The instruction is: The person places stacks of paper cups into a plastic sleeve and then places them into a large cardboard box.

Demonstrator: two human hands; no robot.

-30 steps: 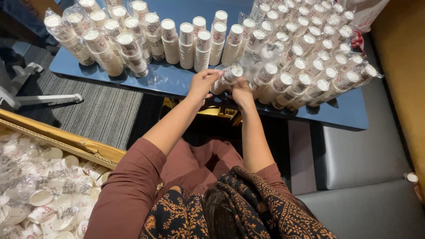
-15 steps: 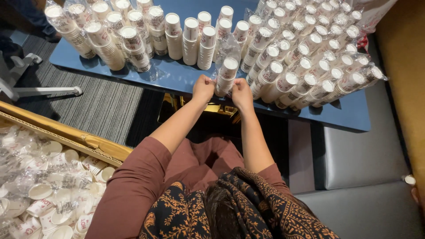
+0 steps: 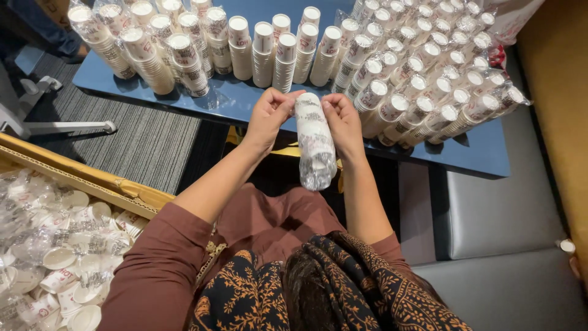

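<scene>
A stack of white paper cups in a clear plastic sleeve (image 3: 315, 142) hangs tilted over the near edge of the blue table (image 3: 484, 156). My left hand (image 3: 268, 114) pinches its upper end from the left. My right hand (image 3: 343, 120) grips the same end from the right. The sleeve's loose lower end points down toward my lap. Behind my hands stand many more wrapped and bare cup stacks (image 3: 278, 52) in rows across the table.
A cardboard box (image 3: 79, 178) at the lower left holds several loose cups and crumpled plastic wrap (image 3: 49, 257). A grey seat (image 3: 496, 214) lies to the right. A white stand's foot (image 3: 55, 125) rests on the striped carpet at the left.
Both hands have pulled one wrapped cup stack off the table's row toward me. It now hangs over the table edge instead of standing among the others.
</scene>
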